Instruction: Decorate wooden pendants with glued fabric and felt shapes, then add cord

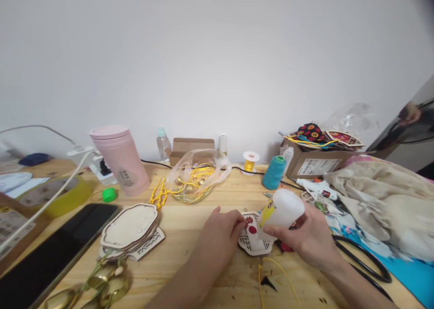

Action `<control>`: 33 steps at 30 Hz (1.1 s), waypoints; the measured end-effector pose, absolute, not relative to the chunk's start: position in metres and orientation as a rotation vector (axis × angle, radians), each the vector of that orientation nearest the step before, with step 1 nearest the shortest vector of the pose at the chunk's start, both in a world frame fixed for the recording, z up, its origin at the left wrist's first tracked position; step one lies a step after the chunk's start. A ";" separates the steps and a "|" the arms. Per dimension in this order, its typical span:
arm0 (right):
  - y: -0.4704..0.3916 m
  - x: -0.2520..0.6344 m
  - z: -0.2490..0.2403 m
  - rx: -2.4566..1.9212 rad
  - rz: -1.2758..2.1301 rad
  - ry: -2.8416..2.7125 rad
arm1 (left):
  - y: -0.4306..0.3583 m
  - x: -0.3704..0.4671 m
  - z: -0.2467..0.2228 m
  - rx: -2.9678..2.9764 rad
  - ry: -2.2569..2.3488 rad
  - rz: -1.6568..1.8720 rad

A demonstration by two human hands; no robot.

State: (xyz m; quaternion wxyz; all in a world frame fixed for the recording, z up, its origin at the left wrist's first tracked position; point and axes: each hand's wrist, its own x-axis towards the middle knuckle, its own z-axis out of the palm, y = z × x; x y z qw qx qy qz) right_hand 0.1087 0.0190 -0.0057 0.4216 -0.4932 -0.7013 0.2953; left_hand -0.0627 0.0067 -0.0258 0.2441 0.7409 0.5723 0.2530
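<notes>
A small wooden plaque (250, 244) with dark lattice cut-outs and red pieces on its face lies on the table between my hands. My left hand (222, 230) has its thumb and fingers closed at the plaque's left edge, close to a red flower piece (249, 220). A red oval (252, 230) sits just below that flower. My right hand (310, 234) grips a white glue bottle (287, 208) with a yellow label, tilted bottom-up over the plaque's right side; its tip is hard to make out. Yellow cord (260, 279) trails from below the plaque toward me.
Stacked wooden plaques (130, 225), brass bells (103, 277) and a phone (57, 255) lie to the left. Behind stand a pink tumbler (122, 164), a plastic bag of yellow cord (198, 175) and a teal thread cone (274, 172). Fabric (389, 196) and a cardboard box (318, 164) occupy the right.
</notes>
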 end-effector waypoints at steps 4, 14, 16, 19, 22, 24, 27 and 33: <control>0.018 0.107 -0.005 -1.244 0.786 -1.716 | 0.004 -0.062 -0.024 1.995 1.558 0.701; 0.018 0.106 -0.005 -1.260 0.881 -1.550 | 0.006 -0.063 -0.026 1.989 1.566 0.706; 0.018 0.105 -0.006 -1.239 0.876 -1.643 | 0.006 -0.063 -0.027 1.996 1.555 0.714; 0.019 0.104 -0.008 -1.231 0.835 -1.704 | 0.006 -0.063 -0.026 1.999 1.560 0.707; 0.019 0.104 -0.006 -1.253 0.820 -1.734 | 0.005 -0.063 -0.025 1.987 1.568 0.690; 0.018 0.104 -0.005 -1.261 0.825 -1.770 | 0.004 -0.063 -0.025 1.989 1.560 0.697; 0.018 0.105 -0.004 -1.272 0.803 -1.767 | 0.003 -0.063 -0.025 1.995 1.560 0.710; 0.018 0.106 -0.003 -1.283 0.905 -1.737 | 0.005 -0.062 -0.025 1.977 1.562 0.692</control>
